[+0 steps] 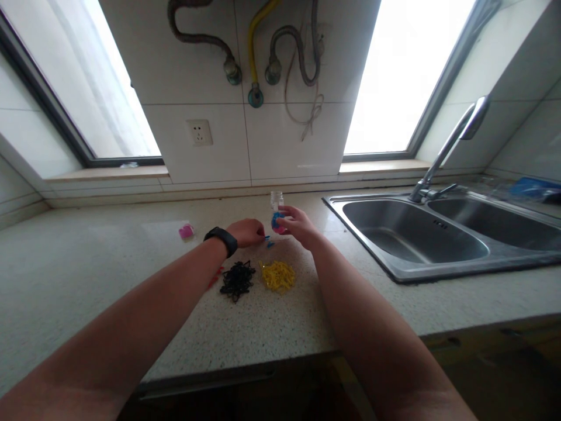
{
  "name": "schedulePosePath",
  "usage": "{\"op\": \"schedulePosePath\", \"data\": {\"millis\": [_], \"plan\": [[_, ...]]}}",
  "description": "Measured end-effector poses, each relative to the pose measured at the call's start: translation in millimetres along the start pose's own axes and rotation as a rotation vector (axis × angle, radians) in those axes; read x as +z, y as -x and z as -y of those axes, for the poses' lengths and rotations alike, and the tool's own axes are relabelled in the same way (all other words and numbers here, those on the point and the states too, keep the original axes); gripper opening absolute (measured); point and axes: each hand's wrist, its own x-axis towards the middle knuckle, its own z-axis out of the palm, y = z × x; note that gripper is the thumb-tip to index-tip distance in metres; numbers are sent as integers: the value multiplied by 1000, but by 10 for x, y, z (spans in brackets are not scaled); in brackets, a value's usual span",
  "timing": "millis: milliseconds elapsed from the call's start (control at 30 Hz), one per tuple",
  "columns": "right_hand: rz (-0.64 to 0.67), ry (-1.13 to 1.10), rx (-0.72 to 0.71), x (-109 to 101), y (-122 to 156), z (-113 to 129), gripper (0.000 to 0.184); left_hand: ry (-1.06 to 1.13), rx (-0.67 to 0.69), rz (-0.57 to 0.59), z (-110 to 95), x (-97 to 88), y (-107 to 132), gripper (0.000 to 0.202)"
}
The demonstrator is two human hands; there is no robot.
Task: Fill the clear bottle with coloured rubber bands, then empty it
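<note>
My right hand [294,224] is closed round a small clear bottle [277,204] whose lower part shows blue and pink pieces. My left hand [248,231], with a black band at the wrist, is pinched on a tiny blue piece next to the bottle. One or two loose blue pieces [270,244] lie on the counter between the hands. In front of them sit a pile of small black bands [237,279] and a pile of small yellow bands [277,275]. A few red pieces [215,276] peek out beside my left forearm.
A pink lid-like object [186,231] lies on the counter [87,275] to the left. A steel double sink [421,240] with a tap [451,146] is on the right. Hoses hang on the tiled wall [272,64] above a socket [200,132].
</note>
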Motion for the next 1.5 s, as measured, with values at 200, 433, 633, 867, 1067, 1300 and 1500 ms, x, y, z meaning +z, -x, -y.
{"op": "schedulePosePath", "data": {"millis": [200, 433, 633, 867, 1067, 1300, 1500], "plan": [[6, -10, -2, 2, 0, 2, 46, 130, 19, 88, -34, 7, 39, 32], [16, -23, -19, -11, -5, 1, 46, 105, 51, 67, -98, -46, 33, 26], [7, -22, -30, -13, -13, -19, 47, 89, 82, 113, -163, -103, 58, 27], [17, -26, -26, -6, 2, 5, 47, -1, 25, 27, -266, -75, 86, 26], [8, -24, -1, 10, 6, 26, 48, -55, -3, -27, -359, -68, 116, 28], [15, -8, 4, 10, 1, 22, 48, -19, -1, -20, -385, -79, 97, 36], [14, -2, -2, 15, 1, 21, 46, -38, -16, -46, -437, -47, 72, 26]]}}
